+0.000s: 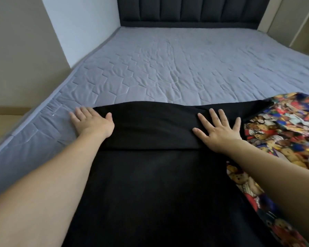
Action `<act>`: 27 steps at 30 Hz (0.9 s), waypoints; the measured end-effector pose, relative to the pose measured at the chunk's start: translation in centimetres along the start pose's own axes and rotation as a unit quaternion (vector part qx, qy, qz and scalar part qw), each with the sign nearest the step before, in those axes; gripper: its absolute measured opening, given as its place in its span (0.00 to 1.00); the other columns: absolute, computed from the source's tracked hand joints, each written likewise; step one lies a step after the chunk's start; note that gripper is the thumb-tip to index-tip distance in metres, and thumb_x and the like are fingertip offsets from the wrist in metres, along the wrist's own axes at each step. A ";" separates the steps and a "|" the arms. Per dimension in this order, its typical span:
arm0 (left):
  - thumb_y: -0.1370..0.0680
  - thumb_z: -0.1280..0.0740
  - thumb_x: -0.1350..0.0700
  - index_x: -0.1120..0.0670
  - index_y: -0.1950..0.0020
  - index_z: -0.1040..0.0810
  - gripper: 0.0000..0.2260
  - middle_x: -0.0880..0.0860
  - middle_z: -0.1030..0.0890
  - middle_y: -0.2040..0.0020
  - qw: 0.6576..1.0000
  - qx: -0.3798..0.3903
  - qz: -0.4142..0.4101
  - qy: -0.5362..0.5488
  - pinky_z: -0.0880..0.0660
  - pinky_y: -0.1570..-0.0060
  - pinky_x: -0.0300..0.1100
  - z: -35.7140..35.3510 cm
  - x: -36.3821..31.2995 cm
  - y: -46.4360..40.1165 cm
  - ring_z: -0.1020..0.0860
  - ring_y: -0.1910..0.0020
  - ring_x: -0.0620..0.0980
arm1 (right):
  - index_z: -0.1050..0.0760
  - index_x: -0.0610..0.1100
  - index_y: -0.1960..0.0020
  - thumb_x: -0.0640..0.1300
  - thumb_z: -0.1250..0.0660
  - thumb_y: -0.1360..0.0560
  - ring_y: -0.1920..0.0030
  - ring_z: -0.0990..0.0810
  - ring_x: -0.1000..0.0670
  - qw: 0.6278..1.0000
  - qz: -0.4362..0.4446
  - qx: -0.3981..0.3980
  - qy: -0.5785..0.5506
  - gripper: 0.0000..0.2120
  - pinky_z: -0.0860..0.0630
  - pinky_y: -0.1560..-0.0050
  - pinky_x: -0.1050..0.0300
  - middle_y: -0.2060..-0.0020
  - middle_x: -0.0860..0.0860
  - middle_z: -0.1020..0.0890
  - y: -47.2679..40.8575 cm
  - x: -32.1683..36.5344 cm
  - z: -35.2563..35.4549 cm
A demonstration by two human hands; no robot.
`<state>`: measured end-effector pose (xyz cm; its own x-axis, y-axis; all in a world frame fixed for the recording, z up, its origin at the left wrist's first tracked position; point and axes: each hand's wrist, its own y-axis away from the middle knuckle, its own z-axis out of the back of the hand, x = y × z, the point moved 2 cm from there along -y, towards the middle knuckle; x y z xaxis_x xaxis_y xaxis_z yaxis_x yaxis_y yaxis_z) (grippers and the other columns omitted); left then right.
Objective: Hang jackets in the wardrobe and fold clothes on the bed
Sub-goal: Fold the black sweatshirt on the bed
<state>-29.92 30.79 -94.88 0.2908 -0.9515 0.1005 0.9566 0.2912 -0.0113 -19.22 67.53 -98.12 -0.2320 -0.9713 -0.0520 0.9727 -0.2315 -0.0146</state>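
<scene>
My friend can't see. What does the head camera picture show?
Two open hands press flat on a black garment spread on a grey mattress: left hand at its left edge, right hand near a teddy-bear print cloth. A dark headboard stands behind.

Both hands lie flat on a black garment point(150, 175) spread over the near mattress point(168, 68): left hand point(92, 122) at its left edge, right hand point(219, 131) beside a teddy-print cloth point(282, 131).

no readable text, no labels, no brand marks, no numbers, no signs anywhere in view
</scene>
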 end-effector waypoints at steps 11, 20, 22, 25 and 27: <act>0.24 0.62 0.30 0.45 0.20 0.54 0.35 0.48 0.55 0.19 0.954 0.000 -0.287 0.084 0.65 0.26 0.57 -1.7 -9.4 5.2 0.59 0.21 0.50 | 0.60 0.65 0.24 0.76 0.67 0.31 0.23 0.65 0.48 0.997 0.037 -0.032 -0.054 0.37 0.66 0.26 0.41 0.21 0.52 0.59 -0.4 -0.8 -1.0; 0.20 0.61 0.34 0.52 0.19 0.56 0.34 0.51 0.57 0.19 0.982 0.006 -0.166 0.087 0.63 0.23 0.49 -1.6 -2.1 2.1 0.60 0.21 0.48 | 0.60 0.63 0.23 0.74 0.67 0.29 0.23 0.65 0.49 0.998 0.032 -0.033 -0.053 0.37 0.66 0.25 0.42 0.21 0.53 0.60 0.2 -0.4 -0.8; 0.21 0.63 0.33 0.53 0.19 0.57 0.35 0.51 0.58 0.19 0.983 -0.006 -0.159 0.091 0.65 0.24 0.50 -2.2 -0.8 3.0 0.62 0.21 0.48 | 0.61 0.62 0.23 0.75 0.68 0.30 0.23 0.66 0.49 0.998 0.033 -0.032 -0.051 0.38 0.66 0.26 0.42 0.21 0.53 0.60 0.2 -0.4 -0.8; 0.22 0.63 0.32 0.52 0.20 0.60 0.36 0.50 0.61 0.20 0.979 0.002 -0.183 0.091 0.65 0.25 0.51 -2.7 1.3 4.8 0.64 0.22 0.47 | 0.61 0.62 0.23 0.74 0.68 0.30 0.23 0.66 0.48 0.999 0.033 -0.009 -0.040 0.38 0.66 0.26 0.41 0.22 0.52 0.61 0.3 -0.1 -0.5; 0.21 0.62 0.34 0.52 0.20 0.59 0.35 0.51 0.60 0.20 0.984 0.018 -0.165 0.063 0.63 0.24 0.54 -2.0 1.7 5.7 0.64 0.22 0.49 | 0.61 0.60 0.22 0.74 0.66 0.29 0.23 0.67 0.48 0.998 0.031 0.017 -0.043 0.38 0.66 0.26 0.40 0.22 0.52 0.62 0.4 0.1 0.4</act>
<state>-23.94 30.61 -96.75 -0.0333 -0.9990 -0.0314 0.9988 -0.0344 0.0360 -18.82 67.32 -97.71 -0.1714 -0.9846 0.0350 0.9851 -0.1707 0.0209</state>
